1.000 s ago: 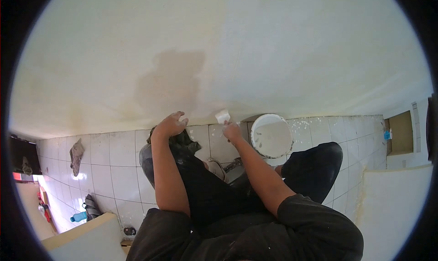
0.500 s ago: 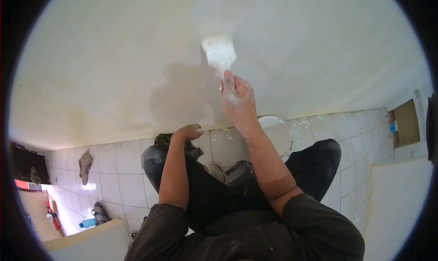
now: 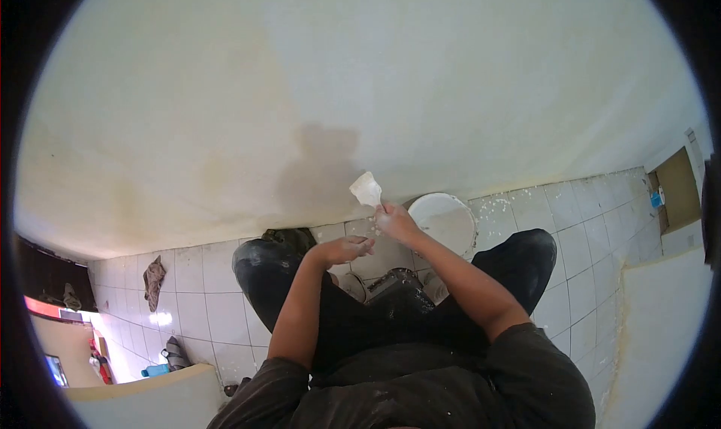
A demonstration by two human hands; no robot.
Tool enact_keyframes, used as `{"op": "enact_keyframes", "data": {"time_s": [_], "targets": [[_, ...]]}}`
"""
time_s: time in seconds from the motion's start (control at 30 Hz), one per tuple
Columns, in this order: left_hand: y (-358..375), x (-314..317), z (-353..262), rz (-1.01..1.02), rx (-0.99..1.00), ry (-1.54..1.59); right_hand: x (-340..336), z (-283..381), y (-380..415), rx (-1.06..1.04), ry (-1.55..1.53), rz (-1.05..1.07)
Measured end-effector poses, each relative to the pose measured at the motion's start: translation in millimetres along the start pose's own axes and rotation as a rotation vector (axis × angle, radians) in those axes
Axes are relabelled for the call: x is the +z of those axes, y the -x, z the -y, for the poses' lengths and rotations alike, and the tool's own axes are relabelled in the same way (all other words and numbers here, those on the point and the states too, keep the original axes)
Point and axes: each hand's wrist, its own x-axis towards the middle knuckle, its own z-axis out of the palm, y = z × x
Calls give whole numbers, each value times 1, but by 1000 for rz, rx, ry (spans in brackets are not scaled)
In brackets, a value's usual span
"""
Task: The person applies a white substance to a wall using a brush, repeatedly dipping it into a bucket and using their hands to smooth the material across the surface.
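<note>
My right hand [image 3: 396, 223] is closed around the handle of a paintbrush [image 3: 366, 189], whose wide bristles are coated white and point up toward the wall. The brush is low in front of the pale wall [image 3: 451, 76], just left of a round white bucket [image 3: 475, 230]. What the bucket holds looks pale. My left hand [image 3: 344, 251] hovers above the tiles between my knees, its fingers loosely extended, with nothing visible in them. A dark crumpled cloth [image 3: 297, 237] lies beside my left knee, near that hand.
White drips speckle the tiled floor [image 3: 526, 207] right of the bucket. A brown rag [image 3: 154, 282] lies on the left tiles. Farther left is a blue bottle [image 3: 155, 370] beside a dark object [image 3: 176, 352]. Low walls [image 3: 665, 316] stand on both sides.
My right hand has brought the paintbrush down from higher on the wall to beside the bucket. My left hand has shifted right and closer to my body.
</note>
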Motion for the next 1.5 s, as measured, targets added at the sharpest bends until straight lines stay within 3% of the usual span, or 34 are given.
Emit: {"op": "enact_keyframes", "data": {"time_s": [0.07, 0.17, 0.37, 0.47, 0.57, 0.67, 0.77, 0.87, 0.93, 1.13, 1.23, 1.33, 1.5], "targets": [[2, 28, -10, -61, -23, 207, -32, 11, 33, -70, -72, 92], [2, 54, -45, -134, -28, 612, -69, 40, 77, -82, -429, 374], [-17, 79, -39, -250, 19, 818, -49, 6, 77, -192, -517, 554], [-8, 84, -57, -341, 75, 757, -57, 12, 80, -91, -512, 663], [-15, 85, -51, -350, 59, 806, -67, 18, 90, -60, -454, 574], [-25, 83, -44, -459, 160, 877, -83, 14, 83, -222, -145, 561], [-18, 70, -73, -720, 85, 915, -80, -18, 68, -530, -28, 200], [4, 36, -79, -801, 287, 817, -133, 24, 77, -120, -87, 310], [18, 17, -103, -827, 518, 750, -136, 23, 69, -164, -49, 244], [10, -41, -145, -805, 547, 691, -139, 37, 65, -174, -136, 251], [-27, -43, -139, -835, 515, 736, -141, 44, 63, -206, -134, 251], [-54, -26, -123, -832, 361, 864, -135, 41, 56, -223, -135, 239], [-68, -1, -81, -588, 198, 1030, -146, 47, 52, -213, -81, 248]]}}
